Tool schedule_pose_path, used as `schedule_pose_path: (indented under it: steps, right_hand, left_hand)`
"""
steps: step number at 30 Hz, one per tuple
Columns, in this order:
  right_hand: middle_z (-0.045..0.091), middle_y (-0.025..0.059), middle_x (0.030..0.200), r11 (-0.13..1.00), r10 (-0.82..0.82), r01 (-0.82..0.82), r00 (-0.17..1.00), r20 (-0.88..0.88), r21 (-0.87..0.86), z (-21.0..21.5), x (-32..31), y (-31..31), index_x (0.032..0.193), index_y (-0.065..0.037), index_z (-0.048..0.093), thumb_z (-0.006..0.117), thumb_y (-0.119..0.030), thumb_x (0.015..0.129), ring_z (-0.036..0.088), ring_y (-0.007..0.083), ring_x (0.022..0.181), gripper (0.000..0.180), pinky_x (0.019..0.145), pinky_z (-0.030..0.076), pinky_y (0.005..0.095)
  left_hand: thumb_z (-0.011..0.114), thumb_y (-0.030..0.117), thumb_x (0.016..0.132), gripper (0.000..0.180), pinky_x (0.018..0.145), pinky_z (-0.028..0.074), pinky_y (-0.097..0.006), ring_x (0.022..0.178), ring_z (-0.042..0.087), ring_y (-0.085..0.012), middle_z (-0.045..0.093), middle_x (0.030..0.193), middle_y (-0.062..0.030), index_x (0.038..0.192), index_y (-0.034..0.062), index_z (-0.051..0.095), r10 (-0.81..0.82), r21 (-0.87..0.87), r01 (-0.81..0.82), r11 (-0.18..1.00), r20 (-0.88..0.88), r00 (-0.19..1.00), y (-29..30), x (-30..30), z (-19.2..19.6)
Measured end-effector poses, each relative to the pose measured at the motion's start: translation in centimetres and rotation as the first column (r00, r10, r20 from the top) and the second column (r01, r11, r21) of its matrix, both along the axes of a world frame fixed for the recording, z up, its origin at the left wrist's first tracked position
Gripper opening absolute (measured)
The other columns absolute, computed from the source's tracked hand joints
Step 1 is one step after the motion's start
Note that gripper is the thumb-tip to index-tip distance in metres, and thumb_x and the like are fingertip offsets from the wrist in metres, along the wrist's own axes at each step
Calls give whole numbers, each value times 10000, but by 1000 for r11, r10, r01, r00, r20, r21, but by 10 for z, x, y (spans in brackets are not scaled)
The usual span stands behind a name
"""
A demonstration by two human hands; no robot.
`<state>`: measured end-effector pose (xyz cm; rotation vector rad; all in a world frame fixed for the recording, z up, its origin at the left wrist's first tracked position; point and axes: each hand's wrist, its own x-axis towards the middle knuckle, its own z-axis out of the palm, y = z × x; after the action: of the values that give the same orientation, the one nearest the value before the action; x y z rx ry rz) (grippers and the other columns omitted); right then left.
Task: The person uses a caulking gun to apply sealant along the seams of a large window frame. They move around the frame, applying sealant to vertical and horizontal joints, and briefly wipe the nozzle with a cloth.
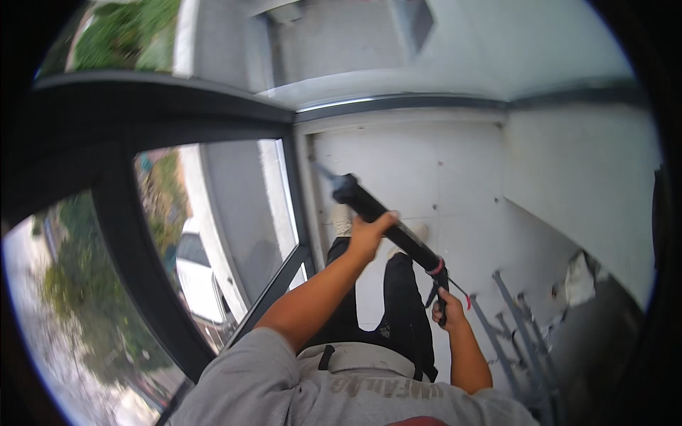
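A long black caulking gun [414, 246] slants across in front of my body, its pale nozzle pointing to the far left at the corner by the window frame. My left hand [369, 234] is wrapped around the middle of its barrel. At the near right end, my right hand [450, 312] grips the handle below a red ring. A thin rod with a red tip sticks out behind the handle. The nozzle is blurred, and I cannot tell whether it touches anything. Part of the trigger is hidden by my right fingers.
Dark window frames [114, 142] with glass run along my left; a white car [199, 273] and greenery show outside. Light floor tiles [462, 177] lie under my feet. A grey metal stand or ladder [518, 334] lies at my right, near a crumpled white bag [579, 280]. Pale walls rise ahead and right.
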<state>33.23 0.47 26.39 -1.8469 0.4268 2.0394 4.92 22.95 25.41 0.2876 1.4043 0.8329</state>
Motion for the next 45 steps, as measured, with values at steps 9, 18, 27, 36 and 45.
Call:
schedule_pose_path:
  steps: [9, 18, 27, 36, 45]
  right_hand:
    - [515, 28, 602, 862, -338, 493, 731, -593, 116, 63, -22, -4, 814, -159, 606, 518, -357, 1053, 501, 161, 540, 323, 535, 401, 328]
    - [645, 74, 697, 858, -151, 234, 966, -210, 458, 118, -70, 15, 842, -58, 639, 744, -151, 892, 630, 187, 591, 149, 573, 516, 332]
    - [550, 38, 596, 826, -181, 343, 913, -365, 448, 171, -70, 6, 897, -72, 624, 704, -214, 944, 475, 126, 424, 169, 436, 382, 294]
    - [521, 49, 549, 790, -270, 358, 932, -242, 497, 258, -74, -12, 637, -81, 555, 718, -228, 935, 489, 146, 460, 370, 482, 408, 318]
    - [550, 80, 529, 740, -539, 394, 833, 129, 545, 268, -45, -58, 648, -35, 588, 743, -111, 837, 503, 182, 383, 256, 377, 387, 340]
  left_hand:
    - [676, 229, 895, 377, 1063, 495, -567, 1113, 652, -432, 640, 1051, -202, 1105, -47, 531, 271, -217, -189, 958, 460, 846, 14, -27, 18]
    - [597, 417, 940, 456, 927, 532, -528, 900, 645, -377, 681, 923, -207, 988, -36, 597, 378, -368, -240, 898, 371, 848, 10, -41, -15]
    - [629, 438, 883, 477, 978, 552, -497, 944, 670, -364, 691, 967, -186, 1019, -20, 619, 242, -333, -102, 937, 409, 880, 15, -30, 16]
    - [572, 438, 891, 534, 984, 552, -526, 995, 676, -389, 693, 1056, -216, 1123, -42, 606, -40, -280, 234, 931, 558, 829, 35, 10, 76]
    - [627, 235, 946, 178, 523, 419, -324, 567, 507, -193, 554, 707, -61, 986, 62, 608, -928, 184, 948, 261, 318, 194, -7, 113, 264]
